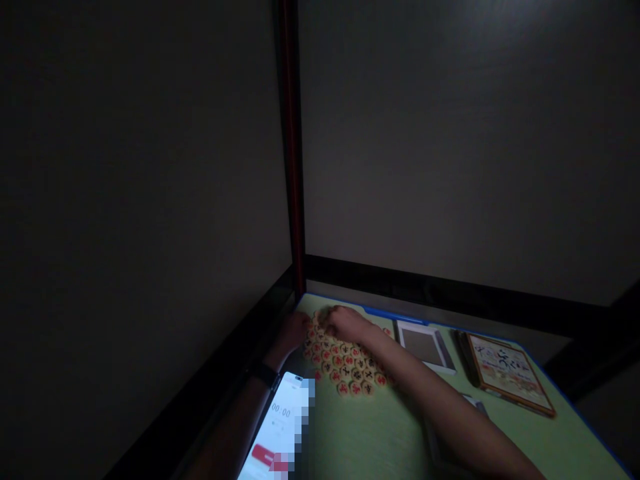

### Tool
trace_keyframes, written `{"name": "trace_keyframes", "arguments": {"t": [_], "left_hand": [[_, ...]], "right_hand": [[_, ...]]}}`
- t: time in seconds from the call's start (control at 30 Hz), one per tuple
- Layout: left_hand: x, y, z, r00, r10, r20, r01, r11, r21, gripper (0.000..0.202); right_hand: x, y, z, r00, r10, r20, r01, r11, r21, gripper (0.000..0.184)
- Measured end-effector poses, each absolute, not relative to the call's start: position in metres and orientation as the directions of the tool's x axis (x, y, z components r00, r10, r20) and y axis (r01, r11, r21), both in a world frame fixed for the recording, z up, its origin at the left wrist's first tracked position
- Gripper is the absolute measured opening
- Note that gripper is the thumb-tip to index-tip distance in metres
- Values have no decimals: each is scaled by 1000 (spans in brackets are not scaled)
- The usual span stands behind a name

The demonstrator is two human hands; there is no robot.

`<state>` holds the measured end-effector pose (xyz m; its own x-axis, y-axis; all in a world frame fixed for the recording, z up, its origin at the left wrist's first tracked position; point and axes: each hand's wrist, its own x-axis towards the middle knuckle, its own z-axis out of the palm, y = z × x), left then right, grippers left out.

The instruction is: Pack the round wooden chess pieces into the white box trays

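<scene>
Left hand (296,331) and right hand (344,323) rest on the round pieces (350,370) — at the cluster's far edge. It is too dim to tell whether either grips one.

Both hands sit close together just below the middle of the frame, nearly touching. The left hand (295,331) lies palm down, its fingers pointing toward the upper right. The left forearm (233,430) rises to it from the bottom edge, left of centre, in deep shadow. The right hand (346,324) is knuckles up with its fingers bent under; the dim light hides how far they close. The bare right forearm (450,413) slants up from the lower right corner.
</scene>
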<state>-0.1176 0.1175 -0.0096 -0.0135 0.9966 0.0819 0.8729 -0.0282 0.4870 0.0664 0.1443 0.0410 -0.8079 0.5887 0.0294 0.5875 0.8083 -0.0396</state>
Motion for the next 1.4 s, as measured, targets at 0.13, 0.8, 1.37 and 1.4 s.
{"name": "trace_keyframes", "arguments": {"t": [0.13,0.8,1.37,1.4], "left_hand": [[-115,115,-8,4,997,76,869,-41,492,20],[-114,114,-11,30,996,83,892,-64,448,23],[-114,113,-7,2,994,110,903,-49,428,21],[-113,112,-6,3,994,110,903,-49,426,21]], "right_hand": [[64,139,40,-812,583,-12,583,812,8,22],[74,158,23,-795,607,16,575,761,-301,39],[52,142,39,-791,611,41,612,789,60,31],[52,141,39,-792,609,38,610,789,72,32]]}}
